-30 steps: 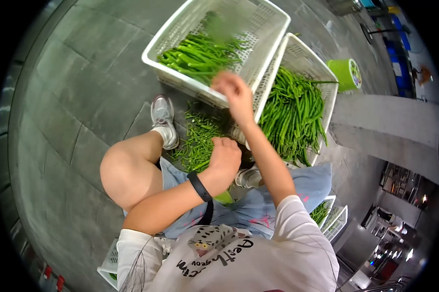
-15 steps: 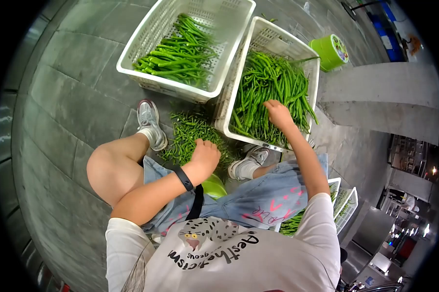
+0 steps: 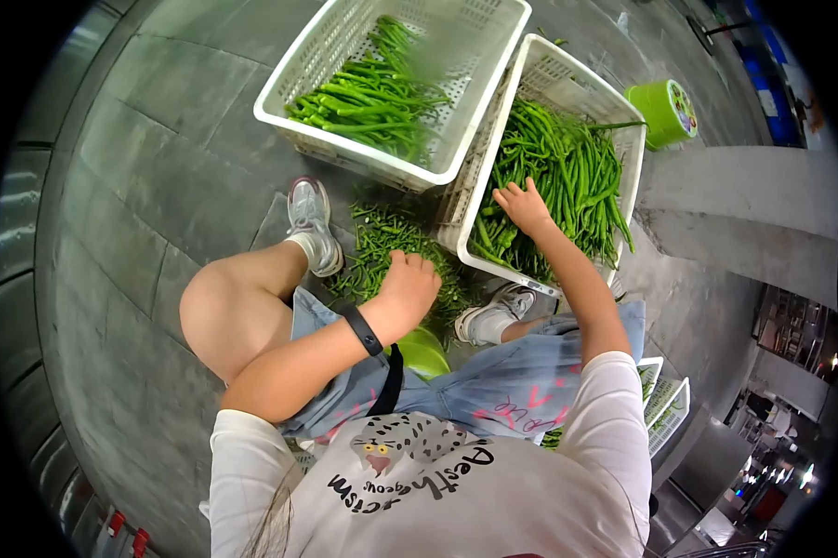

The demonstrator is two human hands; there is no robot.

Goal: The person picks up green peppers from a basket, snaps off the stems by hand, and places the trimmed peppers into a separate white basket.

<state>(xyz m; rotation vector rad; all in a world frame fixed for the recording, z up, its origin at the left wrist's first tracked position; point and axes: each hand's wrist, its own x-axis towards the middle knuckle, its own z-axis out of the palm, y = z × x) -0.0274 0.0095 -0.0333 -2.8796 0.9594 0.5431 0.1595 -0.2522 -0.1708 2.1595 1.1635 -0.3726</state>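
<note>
My right hand (image 3: 526, 206) reaches into the near left part of the right-hand crate (image 3: 541, 48). Its fingers are apart and lie over long green chili peppers (image 3: 567, 158), with no pepper visibly gripped. My left hand (image 3: 408, 290), a black band on its wrist, hangs above a heap of short green stem pieces (image 3: 386, 244) on the floor. Its fingers are curled inward, and whatever they hold is hidden beneath them. A second white crate (image 3: 279, 119), with a smaller loose pile of green chili peppers (image 3: 363, 104), stands left of the first.
My shoes (image 3: 312, 223) flank the stem heap. Something bright green (image 3: 421, 355) shows between my legs. A green bucket (image 3: 660, 113) stands beyond the right crate, near a pale concrete block (image 3: 735, 186). More white baskets (image 3: 668, 409) sit at my right side.
My right hand has moved toward the left side of its crate and its fingers have spread. My left hand stays curled over the stem heap. The whole view has shifted slightly.
</note>
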